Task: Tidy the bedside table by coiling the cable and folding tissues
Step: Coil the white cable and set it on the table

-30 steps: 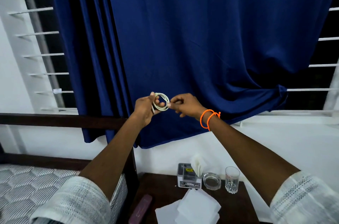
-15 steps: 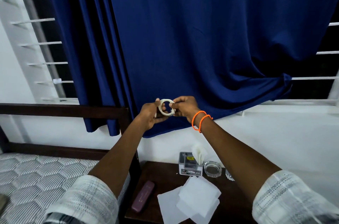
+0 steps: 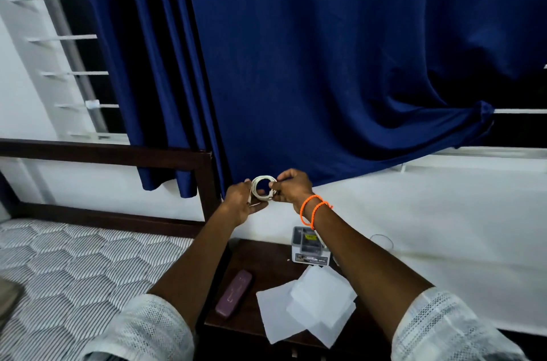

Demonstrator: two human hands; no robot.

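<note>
White cable (image 3: 261, 189), small tight coil btwn both hands.

The white cable (image 3: 262, 189) is wound into a small round coil of several loops, held upright in the air between the two hands, left hand (image 3: 241, 203) gripping its left side and right hand (image 3: 291, 187) pinching its right. White tissues (image 3: 307, 303) lie unfolded and overlapping on the dark bedside table (image 3: 266, 263), well below the hands, under the right forearm
</note>
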